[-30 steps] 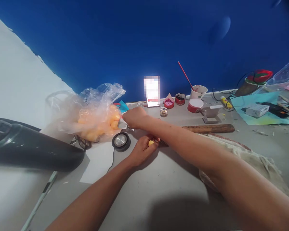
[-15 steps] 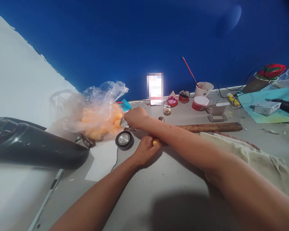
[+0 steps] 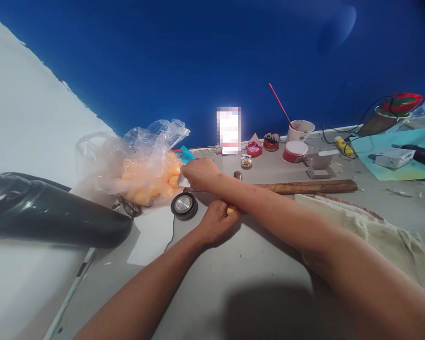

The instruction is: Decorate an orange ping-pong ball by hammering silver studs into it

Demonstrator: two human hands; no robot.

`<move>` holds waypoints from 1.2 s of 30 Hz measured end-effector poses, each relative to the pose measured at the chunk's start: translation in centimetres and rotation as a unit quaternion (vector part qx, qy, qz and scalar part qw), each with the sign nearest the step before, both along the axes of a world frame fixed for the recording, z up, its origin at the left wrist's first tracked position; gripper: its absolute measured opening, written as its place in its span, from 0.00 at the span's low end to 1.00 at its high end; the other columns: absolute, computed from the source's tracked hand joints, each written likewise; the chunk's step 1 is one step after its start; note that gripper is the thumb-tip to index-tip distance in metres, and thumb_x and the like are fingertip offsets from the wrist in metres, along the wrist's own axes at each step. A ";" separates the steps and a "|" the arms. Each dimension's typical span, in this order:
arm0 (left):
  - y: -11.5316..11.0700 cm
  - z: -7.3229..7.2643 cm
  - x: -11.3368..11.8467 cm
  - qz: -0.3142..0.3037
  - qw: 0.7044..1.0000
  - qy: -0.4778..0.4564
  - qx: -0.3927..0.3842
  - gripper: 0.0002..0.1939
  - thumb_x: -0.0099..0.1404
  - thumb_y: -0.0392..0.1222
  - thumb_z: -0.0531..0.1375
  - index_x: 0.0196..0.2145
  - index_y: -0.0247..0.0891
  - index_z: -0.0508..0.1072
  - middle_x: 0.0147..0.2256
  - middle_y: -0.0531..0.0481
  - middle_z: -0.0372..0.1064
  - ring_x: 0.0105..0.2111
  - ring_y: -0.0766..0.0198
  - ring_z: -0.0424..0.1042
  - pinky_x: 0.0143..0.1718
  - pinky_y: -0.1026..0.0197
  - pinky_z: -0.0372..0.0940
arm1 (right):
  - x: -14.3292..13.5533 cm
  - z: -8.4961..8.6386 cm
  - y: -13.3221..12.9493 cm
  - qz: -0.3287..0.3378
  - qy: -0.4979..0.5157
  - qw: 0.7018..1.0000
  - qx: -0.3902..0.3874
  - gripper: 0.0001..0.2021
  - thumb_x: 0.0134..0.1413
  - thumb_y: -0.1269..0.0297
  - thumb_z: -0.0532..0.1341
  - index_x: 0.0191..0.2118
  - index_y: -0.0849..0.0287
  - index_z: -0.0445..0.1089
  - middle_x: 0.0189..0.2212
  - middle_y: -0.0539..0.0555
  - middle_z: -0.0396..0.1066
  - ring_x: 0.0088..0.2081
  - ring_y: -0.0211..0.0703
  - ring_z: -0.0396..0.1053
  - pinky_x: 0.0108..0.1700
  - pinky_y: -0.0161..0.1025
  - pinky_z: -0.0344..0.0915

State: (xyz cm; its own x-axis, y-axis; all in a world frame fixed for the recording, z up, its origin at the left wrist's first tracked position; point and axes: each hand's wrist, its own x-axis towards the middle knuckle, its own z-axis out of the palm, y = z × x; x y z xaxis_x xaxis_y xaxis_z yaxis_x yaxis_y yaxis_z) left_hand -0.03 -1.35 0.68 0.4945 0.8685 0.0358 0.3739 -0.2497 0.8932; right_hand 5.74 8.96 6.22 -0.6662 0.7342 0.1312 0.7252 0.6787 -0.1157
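In the head view, take the black disc (image 3: pixel 183 205), lying on the table (image 3: pixel 212 278) with its metal centre up, as the landmark. The left hand (image 3: pixel 217 222) is just right of the disc and a little nearer the wearer, fingers curled around a yellow thing (image 3: pixel 231 209). Only a short stretch of yellow shows past the thumb; fist and forearm hide the rest, so I cannot tell what it is or how long.

The right hand (image 3: pixel 200 174) is just beyond the disc, reached over the left, its forearm crossing above. Its fingers look folded into a fist; what they grip, if anything, I cannot tell. A small pale piece (image 3: pixel 183 181) shows at its knuckles, beside the bag (image 3: pixel 148 165).

The yellow thing is probably light and stiff, easily managed in one fist; the hold around its thick part looks right, thumb laid along it. It may turn in a loose or damp palm.

Beyond and left of the disc, the bag looks thin, slippery and soft; it would be best gathered by its loose top. The wooden stick (image 3: pixel 311 187), well right of the disc, looks rigid and heavier, best held mid-length.
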 end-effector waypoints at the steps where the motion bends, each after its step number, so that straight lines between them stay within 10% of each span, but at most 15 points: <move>1: 0.0 0.1 0.0 0.000 1.000 0.001 0.000 0.10 0.63 0.42 0.59 0.32 0.35 0.78 0.29 0.49 0.73 0.34 0.56 0.71 0.36 0.60 0.65 | 0.0 -0.1 0.1 0.000 0.001 1.000 -0.003 0.14 0.59 0.65 0.68 0.49 0.66 0.78 0.44 0.69 0.80 0.47 0.61 0.78 0.44 0.50 0.73; 18: 0.1 0.5 -0.2 -0.006 1.000 -0.016 0.002 0.08 0.65 0.43 0.58 0.36 0.37 0.73 0.33 0.50 0.73 0.33 0.60 0.69 0.37 0.60 0.62 | 1.7 1.7 0.9 -0.053 0.159 0.983 -0.069 0.12 0.66 0.68 0.58 0.48 0.59 0.79 0.48 0.60 0.79 0.47 0.50 0.74 0.45 0.41 0.67; 25: 0.6 0.2 -0.3 0.065 0.983 -0.134 -0.106 0.12 0.68 0.49 0.60 0.44 0.40 0.75 0.37 0.50 0.72 0.27 0.68 0.63 0.31 0.63 0.59 | 10.1 4.3 -1.7 -0.108 0.486 0.836 -0.229 0.11 0.64 0.61 0.64 0.36 0.64 0.76 0.29 0.52 0.73 0.28 0.33 0.61 0.29 0.33 0.56; 30: 1.0 -0.1 -0.3 0.084 0.955 -0.233 -0.163 0.19 0.58 0.47 0.72 0.45 0.41 0.75 0.29 0.57 0.66 0.27 0.69 0.63 0.31 0.65 0.62 | 13.7 0.3 -6.5 -0.123 0.581 0.706 -0.386 0.19 0.49 0.50 0.74 0.29 0.60 0.71 0.26 0.49 0.70 0.22 0.29 0.54 0.22 0.32 0.50; 36: 1.2 -0.3 -0.4 0.096 0.936 -0.280 -0.192 0.23 0.56 0.42 0.73 0.48 0.41 0.74 0.33 0.56 0.69 0.29 0.70 0.67 0.33 0.63 0.68 | 15.3 -3.1 -7.7 -0.141 0.596 0.668 -0.423 0.22 0.40 0.49 0.78 0.32 0.62 0.75 0.24 0.47 0.70 0.22 0.30 0.60 0.24 0.33 0.53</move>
State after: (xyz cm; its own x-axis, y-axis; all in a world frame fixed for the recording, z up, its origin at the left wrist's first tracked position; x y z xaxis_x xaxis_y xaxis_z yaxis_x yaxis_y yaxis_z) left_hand -0.41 -0.18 0.43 0.3243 0.9417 -0.0897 -0.1754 0.1531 0.9725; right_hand 21.02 1.25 3.13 -0.2781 0.9557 -0.0967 -0.1394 -0.1398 -0.9803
